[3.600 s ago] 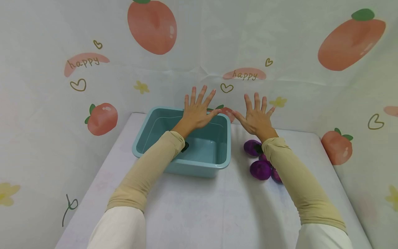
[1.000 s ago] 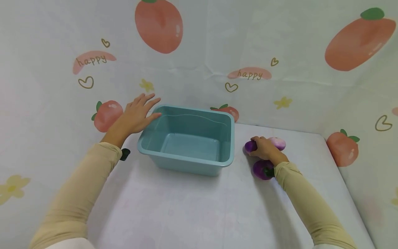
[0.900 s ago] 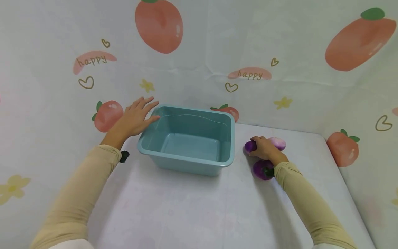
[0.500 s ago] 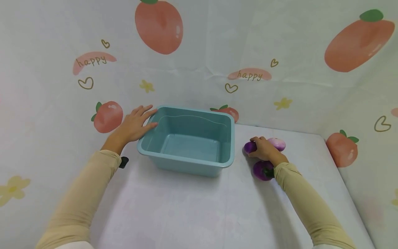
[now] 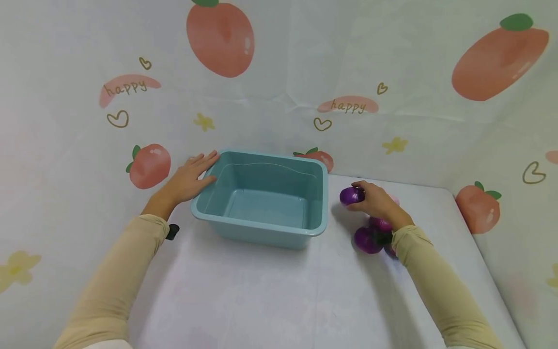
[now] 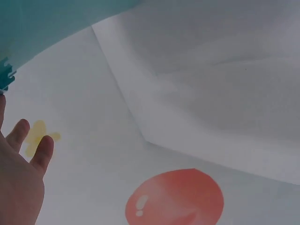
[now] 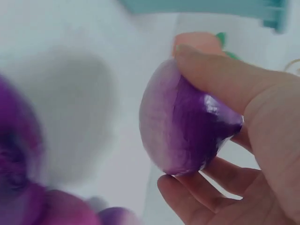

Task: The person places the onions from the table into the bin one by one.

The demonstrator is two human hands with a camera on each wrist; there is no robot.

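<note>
My right hand [image 5: 376, 199] pinches a glossy, round purple eggplant [image 5: 350, 196] between thumb and fingers, just above the table to the right of the basin. In the right wrist view the held eggplant [image 7: 183, 122] fades from dark purple to pale pink. Under and beside that wrist, several more eggplants lie clustered, one purple [image 5: 367, 240] with a dark green stem; my hand and forearm partly hide them. My left hand [image 5: 185, 180] lies with straight fingers on the left rim of the blue-green plastic basin [image 5: 261, 226], whose inside shows nothing in it.
A white cloth covers the table [image 5: 270, 295]. A white wall cloth [image 5: 279, 63] with printed fruit rises directly behind the basin. Next to my left wrist a small black object [image 5: 172, 231] shows, perhaps part of the wrist camera.
My left hand has come down from above onto the basin's left rim. My right hand, which was gripping an eggplant in the cluster, has lifted it slightly, uncovering other eggplants below.
</note>
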